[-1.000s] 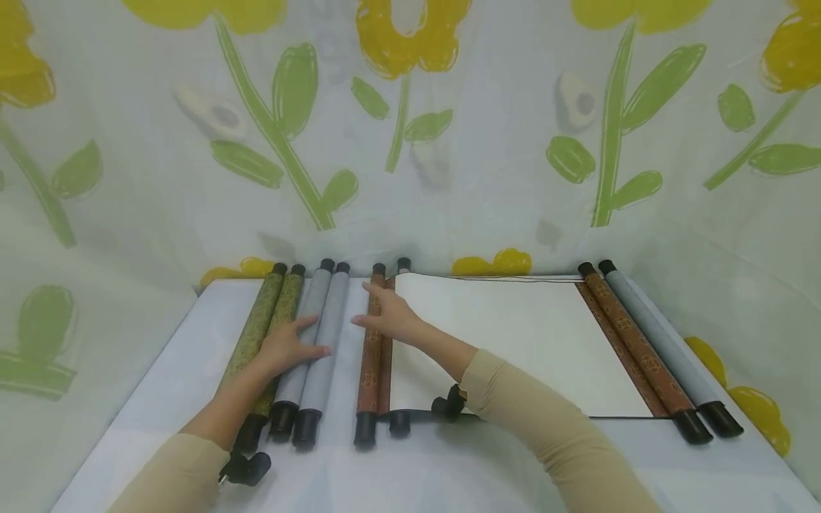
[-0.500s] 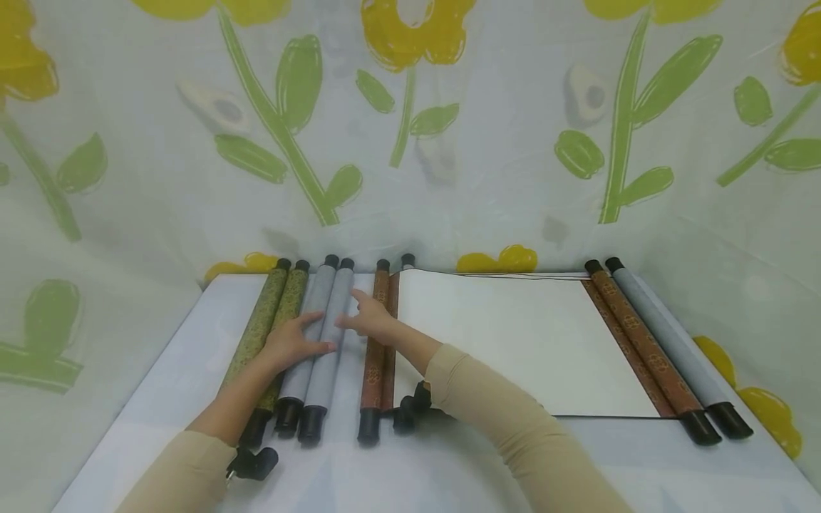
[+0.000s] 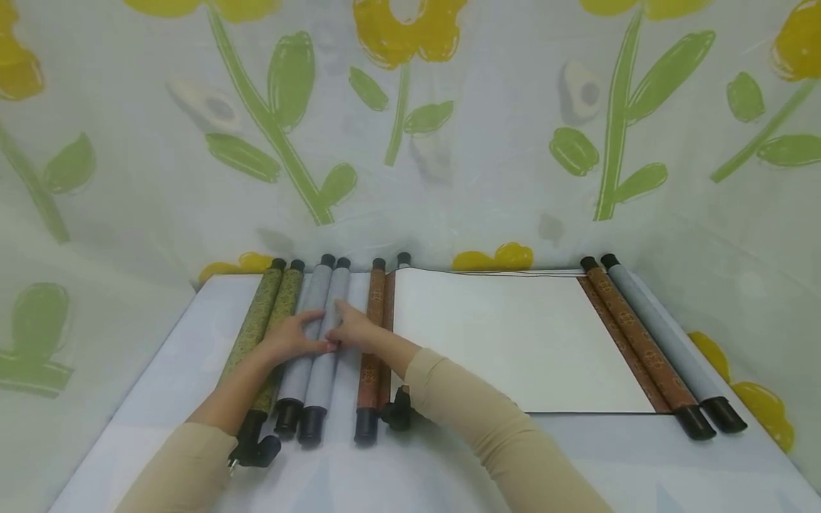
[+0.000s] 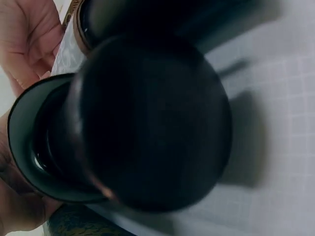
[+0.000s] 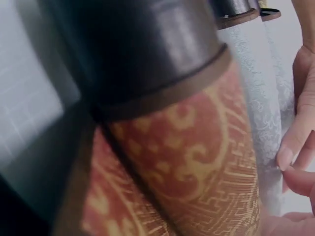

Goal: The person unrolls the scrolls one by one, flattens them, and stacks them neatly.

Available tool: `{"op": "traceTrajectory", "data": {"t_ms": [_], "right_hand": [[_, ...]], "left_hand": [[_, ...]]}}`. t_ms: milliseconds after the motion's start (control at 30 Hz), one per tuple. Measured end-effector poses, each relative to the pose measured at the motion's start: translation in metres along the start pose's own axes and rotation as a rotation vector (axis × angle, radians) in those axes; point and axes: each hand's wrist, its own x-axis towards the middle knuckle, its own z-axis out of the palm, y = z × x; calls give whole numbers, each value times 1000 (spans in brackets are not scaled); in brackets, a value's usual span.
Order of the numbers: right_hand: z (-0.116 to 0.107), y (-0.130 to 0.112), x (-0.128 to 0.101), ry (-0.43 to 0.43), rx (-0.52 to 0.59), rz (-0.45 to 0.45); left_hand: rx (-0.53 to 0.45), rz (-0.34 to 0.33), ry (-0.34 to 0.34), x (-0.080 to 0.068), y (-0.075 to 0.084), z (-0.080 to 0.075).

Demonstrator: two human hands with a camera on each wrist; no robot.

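Lower left of the head view: two green scrolls lie beside a pair of grey scrolls on the white worktop. The left hand and right hand meet on the grey pair at mid-length, fingers laid over the rolls in a light hold, fingertips touching. The step looks like gathering this pair; next would call for a firmer grasp. Right of centre, a brown scroll lies half unrolled, white sheet spread flat
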Motion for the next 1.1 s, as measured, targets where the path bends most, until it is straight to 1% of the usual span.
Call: {"op": "traceTrajectory", "data": {"t_ms": [67,133,233,400,533,700,800,967,1100], "right_hand": [[1,0,0,22,52,15],[3,-1,-1,44,89,28],[4,-2,-1,68,80,23],[3,0,0,81,125,31],[0,1,-1,94,157,43],[0,3,-3,75,129,27],[0,4,-3,57,135,12],[-8,2,-5,17,163,-25],[-17,1,-9,-39,182,-82]], "left_hand": [[-45,-5,-21,0,2,2],[-114,-23,-42,-1,4,4],[-236,-64,-63,-2,6,7],[-339,-107,-57,-3,9,9],[-393,-133,-41,-3,12,10],[-453,-157,-34,-7,12,9],[-459,-147,-39,-11,12,6],[-428,-136,-57,-15,16,0],[-464,-104,-55,-17,21,-2]]}}
